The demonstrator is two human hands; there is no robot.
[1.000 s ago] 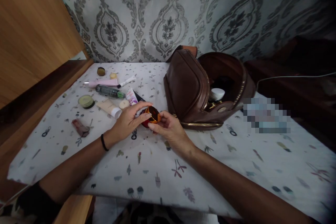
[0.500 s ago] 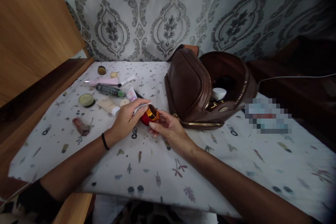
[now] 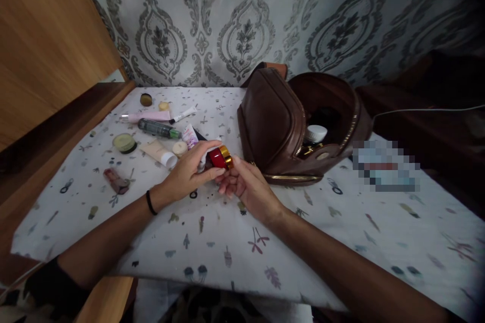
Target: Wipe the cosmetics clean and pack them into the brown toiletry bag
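Note:
A small red cosmetic jar with a shiny gold band lies tilted sideways between my hands, above the table. My left hand wraps round its left end, a piece of white cloth or tissue between palm and jar. My right hand has its thumb and forefinger at the gold end, the other fingers curled below. Just left of my hands lie a beige tube with a white cap, a small cream-coloured pot and a white and purple tube.
An open brown leather bag stands right of centre, a white-lidded jar inside. On the left lie a dark bottle, a pink tube, a round green-topped pot and a reddish bottle. A blurred-out item lies right.
The jar has turned in my left hand, its gold end now facing right. My right hand has shifted its fingers from beneath the jar to the gold end. The bag stays put.

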